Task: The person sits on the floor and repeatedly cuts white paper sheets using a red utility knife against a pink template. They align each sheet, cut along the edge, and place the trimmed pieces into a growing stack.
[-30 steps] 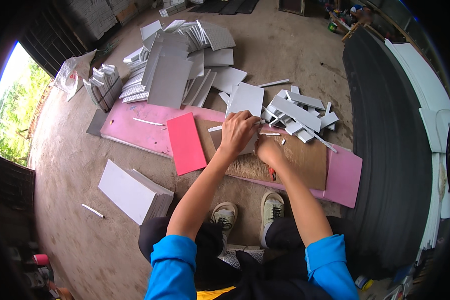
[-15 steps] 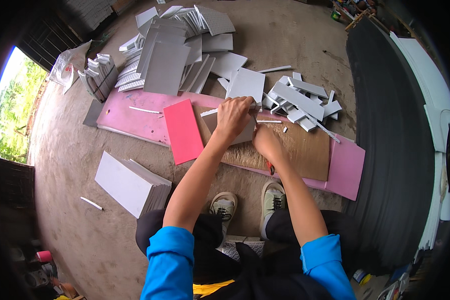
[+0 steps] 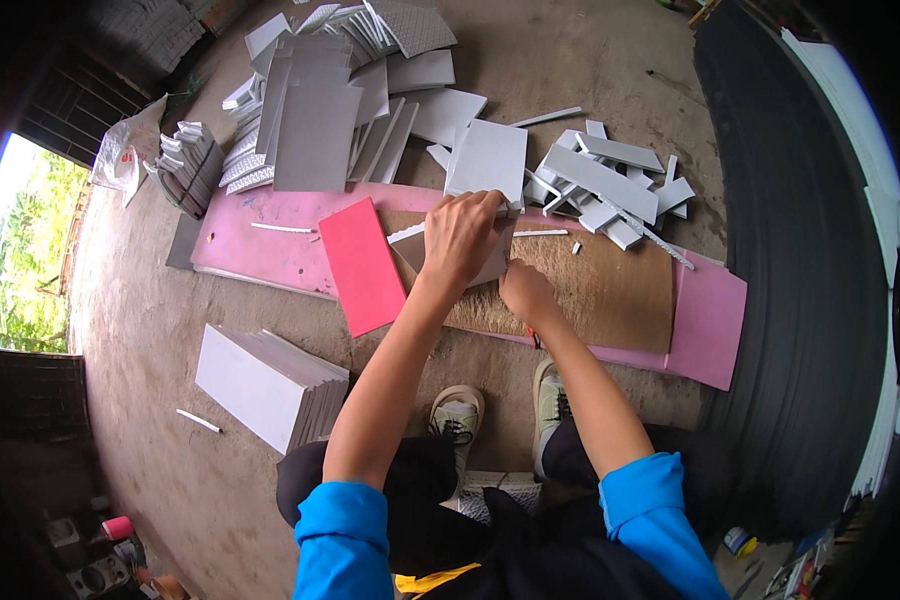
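Observation:
My left hand (image 3: 462,236) presses down on a grey foam board (image 3: 410,248), its fingers bent over the board's far edge. Close by on the right, my right hand (image 3: 527,292) is closed around a utility knife (image 3: 535,338); only its red and dark end shows below the fist, and the blade is hidden. Both hands work over a worn brown board (image 3: 610,300) lying on a long pink sheet (image 3: 260,215). A bright red-pink panel (image 3: 363,268) rests left of the grey board. Just beyond my left hand leans another pale grey board (image 3: 490,160).
Stacked grey boards (image 3: 315,135) pile up at the far left. Narrow white offcuts (image 3: 600,180) lie heaped at the far right. A white board stack (image 3: 255,385) stands near my left knee. Black sheeting (image 3: 790,280) runs along the right side.
My right hand has drawn slightly nearer to me along the grey board's right side. My left hand stays on the board. The whole view has shifted and tilted a little.

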Motion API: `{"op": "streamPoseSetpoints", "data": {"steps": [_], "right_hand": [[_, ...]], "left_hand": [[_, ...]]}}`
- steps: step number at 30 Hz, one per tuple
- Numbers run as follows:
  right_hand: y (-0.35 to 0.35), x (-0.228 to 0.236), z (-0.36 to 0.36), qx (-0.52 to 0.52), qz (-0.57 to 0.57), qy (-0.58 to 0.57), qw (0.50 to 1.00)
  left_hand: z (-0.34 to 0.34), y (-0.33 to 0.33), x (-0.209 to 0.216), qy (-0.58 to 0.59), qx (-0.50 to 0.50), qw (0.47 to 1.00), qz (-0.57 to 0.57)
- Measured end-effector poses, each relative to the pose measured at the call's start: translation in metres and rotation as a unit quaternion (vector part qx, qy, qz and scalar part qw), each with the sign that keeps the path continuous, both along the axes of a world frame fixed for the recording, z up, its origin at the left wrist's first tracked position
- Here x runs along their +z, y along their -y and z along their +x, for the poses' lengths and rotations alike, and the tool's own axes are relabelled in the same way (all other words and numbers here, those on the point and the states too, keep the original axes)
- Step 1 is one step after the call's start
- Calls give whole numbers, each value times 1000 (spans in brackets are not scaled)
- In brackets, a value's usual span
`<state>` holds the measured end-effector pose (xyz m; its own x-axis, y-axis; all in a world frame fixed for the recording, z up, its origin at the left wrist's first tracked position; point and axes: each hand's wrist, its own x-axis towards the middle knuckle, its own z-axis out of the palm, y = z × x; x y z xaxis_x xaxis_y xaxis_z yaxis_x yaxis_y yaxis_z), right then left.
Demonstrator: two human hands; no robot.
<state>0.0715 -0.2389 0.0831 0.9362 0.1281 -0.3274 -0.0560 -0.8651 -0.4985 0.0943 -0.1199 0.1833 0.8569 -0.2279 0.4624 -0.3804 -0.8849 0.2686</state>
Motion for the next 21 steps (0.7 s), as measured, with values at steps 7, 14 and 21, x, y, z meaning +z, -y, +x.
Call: {"op": "streamPoseSetpoints", "data": {"steps": [7,14,21], "right_hand": [[5,3,0,8,-5,17,1000],[7,21,-5,71,-47,-112,990],[20,8,-23,-2,-35,-90,995]], "left_hand": [[5,6,15,-92,48,994,13],[9,-9,-8,1,48,998,32],[17,-8,-1,-68,66,995,27]]}}
